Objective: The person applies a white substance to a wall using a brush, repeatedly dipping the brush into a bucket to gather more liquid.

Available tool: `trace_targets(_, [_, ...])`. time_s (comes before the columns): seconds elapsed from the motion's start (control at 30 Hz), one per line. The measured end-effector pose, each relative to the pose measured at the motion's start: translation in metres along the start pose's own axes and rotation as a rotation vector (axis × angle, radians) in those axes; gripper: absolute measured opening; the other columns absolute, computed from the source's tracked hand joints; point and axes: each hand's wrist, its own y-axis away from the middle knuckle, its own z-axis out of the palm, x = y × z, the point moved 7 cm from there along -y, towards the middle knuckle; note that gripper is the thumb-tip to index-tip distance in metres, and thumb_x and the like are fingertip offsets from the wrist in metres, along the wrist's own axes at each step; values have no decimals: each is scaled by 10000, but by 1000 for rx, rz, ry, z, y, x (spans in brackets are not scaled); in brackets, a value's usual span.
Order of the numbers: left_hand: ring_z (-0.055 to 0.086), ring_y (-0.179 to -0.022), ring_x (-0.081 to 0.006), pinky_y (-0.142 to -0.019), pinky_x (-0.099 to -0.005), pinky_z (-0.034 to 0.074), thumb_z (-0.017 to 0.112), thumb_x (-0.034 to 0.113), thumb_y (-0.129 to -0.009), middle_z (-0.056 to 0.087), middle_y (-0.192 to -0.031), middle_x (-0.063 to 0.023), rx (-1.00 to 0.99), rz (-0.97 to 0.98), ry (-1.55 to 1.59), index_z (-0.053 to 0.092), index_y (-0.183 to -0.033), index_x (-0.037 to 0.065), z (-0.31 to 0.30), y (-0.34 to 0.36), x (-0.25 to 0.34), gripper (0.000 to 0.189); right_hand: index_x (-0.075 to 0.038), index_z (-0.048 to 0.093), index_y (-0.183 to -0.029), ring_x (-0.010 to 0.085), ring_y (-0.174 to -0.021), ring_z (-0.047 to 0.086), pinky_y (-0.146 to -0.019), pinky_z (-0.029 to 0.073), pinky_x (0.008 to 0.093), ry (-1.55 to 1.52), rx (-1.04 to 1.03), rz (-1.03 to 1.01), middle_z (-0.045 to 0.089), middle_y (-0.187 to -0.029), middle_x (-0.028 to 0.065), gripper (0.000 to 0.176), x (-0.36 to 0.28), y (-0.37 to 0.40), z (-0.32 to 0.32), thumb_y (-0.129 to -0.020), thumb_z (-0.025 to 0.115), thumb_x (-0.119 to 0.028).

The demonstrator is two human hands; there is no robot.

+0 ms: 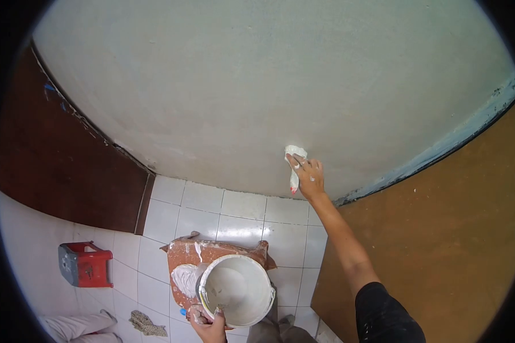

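My right hand reaches out to the pale wall, its fingers closed round a putty knife. White paste coats the blade, which is against or very close to the wall low down. The knife's whitish handle ends in a red tip below my fingers. White smears show on these fingers too. My left hand, also smeared, grips the near rim of a white bucket, thumb at the edge. Whitish residue lines the bucket's inside.
Beneath the bucket is a paste-stained brown stool with a white heap on it. A red and grey stool and a rag are on the tiled floor at left. Another person's legs show there. Brown doors flank the wall.
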Motion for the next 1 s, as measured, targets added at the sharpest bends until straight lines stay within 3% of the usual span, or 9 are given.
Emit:
trace_targets(0.07, [507,-784,-120,-696,-271,449,753,96,-890,542,-891,-3,-5,28,-43,552,-999,61,-6,6,-11,231,-248,616,-1400,246,-998,595,-935,431,413,-76,-55,12,677,-1283,27,558,5,-3,3,-874,609,-60])
trace_targets(0.17, [488,-775,-110,-674,-255,422,752,94,-890,531,-896,-3,-28,37,-101,557,-1003,63,-15,15,-25,227,-251,617,-1397,261,-997,579,-945,425,406,75,24,54,675,-1283,23,588,2,-49,-68,-857,619,-19])
trace_targets(0.3, [476,-766,-101,-665,-251,408,742,76,-886,523,-900,-1,-11,30,-91,567,-1014,55,-21,25,-38,218,-262,634,-1382,233,-971,548,-933,411,387,106,503,66,660,-1308,-9,557,-6,-102,-173,-863,669,-62])
trace_targets(0.4, [486,-763,-100,-658,-249,412,732,60,-882,532,-907,-3,-9,74,-134,575,-1037,45,-21,25,-36,221,-232,616,-1410,255,-1031,559,-951,414,398,111,511,81,658,-1285,21,587,-8,-97,-163,-852,666,-55])
trace_targets(0.43, [490,-760,-100,-655,-248,414,728,54,-881,538,-910,-4,-3,80,-158,579,-1049,41,-20,24,-42,225,-280,638,-1375,212,-989,562,-934,410,390,168,476,91,650,-1324,-49,522,-1,-81,-130,-882,663,-108])
trace_targets(0.67, [538,-794,-90,-658,-231,437,714,34,-884,592,-965,-16,-3,-13,-113,587,-1137,32,-21,23,-60,282,-259,590,-1422,260,-1040,586,-987,417,425,-73,-134,59,645,-1335,14,621,4,39,75,-858,591,1])
trace_targets(0.77, [537,-769,-78,-635,-218,429,710,27,-889,594,-943,-5,71,4,-21,582,-1166,32,-19,25,-53,304,-265,591,-1422,270,-1035,577,-980,416,417,-88,-106,80,644,-1331,24,643,1,32,63,-851,586,30])
trace_targets(0.93, [536,-760,-70,-636,-212,428,700,17,-900,598,-927,-2,19,-28,-104,580,-1171,29,-28,30,-60,296,-281,614,-1403,227,-1035,541,-974,390,384,16,304,120,644,-1317,-25,577,-8,-48,-63,-877,650,-47])
trace_targets(1.0, [541,-770,-71,-645,-214,431,696,13,-902,599,-931,-4,21,-23,-102,581,-1167,26,-29,30,-64,289,-290,615,-1402,208,-1036,530,-970,381,374,41,429,108,640,-1317,-49,556,-12,-55,-71,-887,668,-87])
